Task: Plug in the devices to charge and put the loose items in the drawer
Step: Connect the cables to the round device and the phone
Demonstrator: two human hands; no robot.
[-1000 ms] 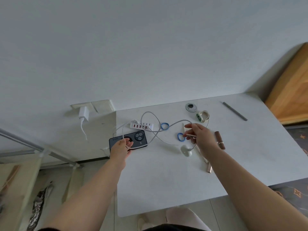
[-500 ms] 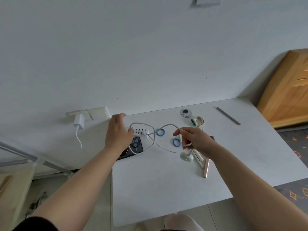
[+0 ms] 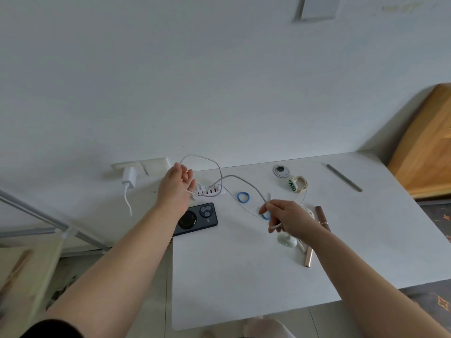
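Note:
My left hand (image 3: 177, 189) is raised over the table's back left corner and holds a white charging cable (image 3: 234, 177), which loops above its fingers. The other stretch of that cable is pinched by my right hand (image 3: 286, 222), with the plug end sticking out below my fingers. A dark phone (image 3: 199, 219) lies face down under my left wrist. Just behind it sits a white multi-port USB hub (image 3: 210, 191). A cream smartwatch (image 3: 298, 185) lies at the back of the white table (image 3: 231, 276).
Two blue hair ties (image 3: 243, 198) (image 3: 266, 217), a white charging puck (image 3: 286, 240), a brown tube (image 3: 321, 215), a rose-gold tube (image 3: 309, 258), a grey pen (image 3: 344, 178) and a round disc (image 3: 281, 171) lie about. A white wall charger (image 3: 128, 178) hangs left; a wooden cabinet (image 3: 429, 147) stands right.
My left hand let go of the phone, reached to the hub and lifted the cable up. My right hand drew its end of the cable nearer to me.

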